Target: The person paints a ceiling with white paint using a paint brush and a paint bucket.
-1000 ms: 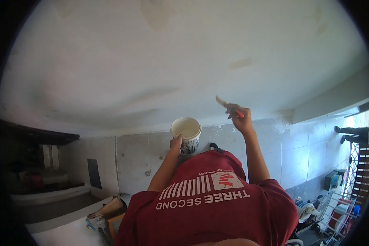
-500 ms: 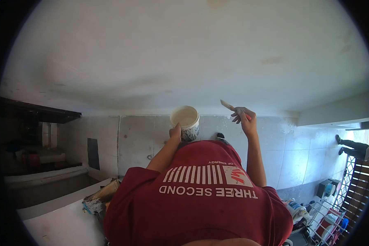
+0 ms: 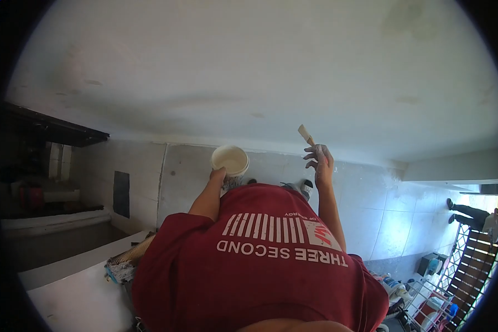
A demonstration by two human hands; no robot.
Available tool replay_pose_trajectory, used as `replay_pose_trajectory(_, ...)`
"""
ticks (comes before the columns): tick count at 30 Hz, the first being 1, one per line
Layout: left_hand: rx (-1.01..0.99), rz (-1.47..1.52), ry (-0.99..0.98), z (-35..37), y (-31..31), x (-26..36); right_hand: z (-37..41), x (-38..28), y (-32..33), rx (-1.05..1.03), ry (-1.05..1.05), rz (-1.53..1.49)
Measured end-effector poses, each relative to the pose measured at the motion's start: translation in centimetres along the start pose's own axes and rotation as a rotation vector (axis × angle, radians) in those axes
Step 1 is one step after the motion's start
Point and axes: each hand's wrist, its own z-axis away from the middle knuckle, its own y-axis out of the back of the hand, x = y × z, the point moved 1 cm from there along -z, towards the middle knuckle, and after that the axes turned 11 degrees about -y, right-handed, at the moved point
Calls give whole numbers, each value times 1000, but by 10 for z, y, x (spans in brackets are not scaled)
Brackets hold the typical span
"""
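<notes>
White tub point(image 3: 230, 160) is held up by the left hand point(image 3: 217, 177), whose fingers wrap its side, half hidden. Right hand point(image 3: 318, 164) pinches a paintbrush point(image 3: 305, 134) near the white wall point(image 3: 249, 66); its handle hides in the fingers.

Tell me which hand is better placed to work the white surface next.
Probably right: the right hand holds the flat-bladed tool, tip toward the white surface; the left hand grips the tub.

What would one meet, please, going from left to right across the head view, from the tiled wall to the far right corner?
dark wall patch → white bucket → brush → wire rack
</notes>
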Motion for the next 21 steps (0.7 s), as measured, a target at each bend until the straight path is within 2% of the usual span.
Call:
replay_pose_trajectory(4,6,-194,-43,5,52,-2,2,14,-39,-17,33,-177)
replay_pose_trajectory(7,63,-258,-60,12,66,-1,6,24,-60,44,49,-340)
replay_pose_trajectory(10,42,-239,53,-33,69,-35,10,33,-67,-10,43,-374)
replay_pose_trajectory(13,114,309,66,-66,64,-78,14,40,-74,20,48,-328)
replay_pose_trajectory(15,97,268,175,-72,66,-85,14,40,-77,67,72,-352)
replay_pose_trajectory(17,95,241,241,-65,69,-77,16,38,-75,67,126,-261)
replay_pose_trajectory(18,96,238,253,-38,70,-61,18,37,-72,62,149,-213)
replay_pose_trajectory(21,72,234,245,-15,64,-54,22,18,-78,17,289,106)
